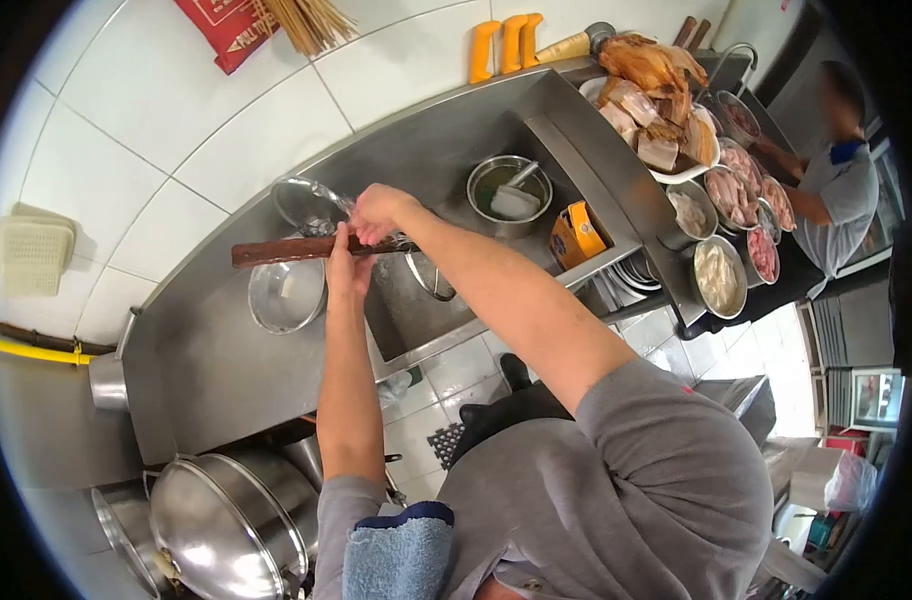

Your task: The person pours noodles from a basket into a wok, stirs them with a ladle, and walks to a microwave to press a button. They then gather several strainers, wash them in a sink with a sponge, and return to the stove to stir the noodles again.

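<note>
A long reddish-brown bar (pixel 281 250) lies level over the sink. My left hand (pixel 346 262) is closed around it near its right part. Just above, my right hand (pixel 381 213) bends down to the bar's right end, fingers curled together; what they grip is hidden. Clear, shiny water or plastic shows beside the fingers. Below the bar sits a round bowl (pixel 288 305) with a small pale piece inside, and behind it a metal bowl (pixel 301 205) leans at the sink's back edge. A curved metal rim (pixel 431 285) shows in the basin under my right wrist.
A metal pot (pixel 509 195) with liquid and a utensil stands right, beside a yellow box (pixel 579 235). Farther right are a tray of meat (pixel 658 150) and several bowls, with another person (pixel 846 190) beyond. Large metal pots (pixel 231 520) stand lower left.
</note>
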Available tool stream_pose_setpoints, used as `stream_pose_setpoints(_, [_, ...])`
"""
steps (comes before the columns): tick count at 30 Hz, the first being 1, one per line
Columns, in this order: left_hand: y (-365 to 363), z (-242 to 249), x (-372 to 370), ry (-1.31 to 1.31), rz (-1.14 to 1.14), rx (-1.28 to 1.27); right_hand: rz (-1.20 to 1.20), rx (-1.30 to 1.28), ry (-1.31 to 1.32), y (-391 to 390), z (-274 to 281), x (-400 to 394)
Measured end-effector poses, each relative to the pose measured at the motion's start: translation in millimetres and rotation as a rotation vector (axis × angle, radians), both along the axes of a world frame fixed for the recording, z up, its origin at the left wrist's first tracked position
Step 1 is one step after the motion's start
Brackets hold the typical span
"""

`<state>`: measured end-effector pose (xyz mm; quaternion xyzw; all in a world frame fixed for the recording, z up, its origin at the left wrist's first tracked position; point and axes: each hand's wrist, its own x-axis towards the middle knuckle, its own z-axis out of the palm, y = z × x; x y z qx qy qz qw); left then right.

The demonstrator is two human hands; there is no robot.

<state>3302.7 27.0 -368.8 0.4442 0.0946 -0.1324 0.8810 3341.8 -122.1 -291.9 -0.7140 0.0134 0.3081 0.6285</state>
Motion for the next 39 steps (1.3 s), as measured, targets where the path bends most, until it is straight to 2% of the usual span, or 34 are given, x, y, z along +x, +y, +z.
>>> stream_pose_setpoints(1, [-2,6,-3,0.023,0.017,0.012,-0.015,0.028,-0.013,-1,-2,-3])
stream_pose_setpoints(4, [2,22,-9,0.023,0.032,0.171,0.074,-0.103,-0.054,0,-6,0])
stream_pose_setpoints(7, [4,37,-19,-0.005,0.094,0.078,0.227,-0.4,-0.18,-4,-25,12])
stream_pose_setpoints(10, [12,47,-31,-0.068,0.089,0.183,0.152,-0.478,-0.175,-7,-32,5])
stream_pose_setpoints(11, [15,48,-34,-0.086,0.086,0.195,0.212,-0.689,-0.301,-12,-24,-1])
stream_pose_setpoints(14, [24,50,-44,-0.115,0.089,0.24,0.219,-0.747,-0.404,-8,-23,-2])
stream_pose_setpoints(15, [27,47,-47,-0.109,0.082,0.253,0.105,-0.444,-0.487,-11,-42,-4])
stream_pose_setpoints(17, [24,39,-48,-0.127,0.043,0.212,0.111,-0.533,-0.439,1,-44,7])
stream_pose_setpoints(18, [24,34,-49,-0.149,0.026,0.162,0.038,-0.658,-0.468,4,-40,2])
stream_pose_setpoints(19, [19,33,-51,-0.179,0.02,0.192,0.006,-0.591,-0.467,4,-29,-5])
stream_pose_setpoints(20, [17,31,-54,-0.211,0.026,0.227,-0.032,-0.337,-0.277,5,-32,0])
stream_pose_setpoints(21, [19,10,-47,-0.208,0.001,0.23,-0.189,-0.154,-0.227,6,-24,-9])
stream_pose_setpoints(22, [16,-9,-38,-0.205,-0.015,0.239,-0.275,-0.058,-0.219,10,-33,-1])
stream_pose_setpoints(24, [-8,2,-43,-0.008,-0.065,0.292,-0.301,0.034,-0.249,13,-38,4])
stream_pose_setpoints(25, [-14,-15,-34,-0.079,-0.113,0.165,-0.324,0.054,-0.192,15,-31,1])
stream_pose_setpoints(26, [-14,-29,-25,-0.077,-0.149,0.158,-0.318,0.02,-0.245,11,-29,-8])
stream_pose_setpoints(28, [-19,-38,-11,-0.074,-0.202,0.143,-0.06,-0.316,-0.654,8,-50,10])
stream_pose_setpoints(29, [-19,-41,-3,-0.067,-0.233,0.126,-0.115,-0.3,-0.545,8,-55,13])
stream_pose_setpoints(31, [-28,-33,-1,-0.163,-0.142,0.133,-0.213,-0.264,-0.322,-1,-37,0])
stream_pose_setpoints(34, [-22,-43,12,-0.208,-0.086,0.17,0.037,-0.496,-0.382,-5,-25,9])
stream_pose_setpoints(37, [-17,-56,17,-0.278,-0.077,0.203,0.11,-0.446,-0.342,-4,-15,9])
stream_pose_setpoints(39, [-13,-61,17,-0.338,-0.073,0.236,0.117,-0.347,-0.212,-4,-8,9])
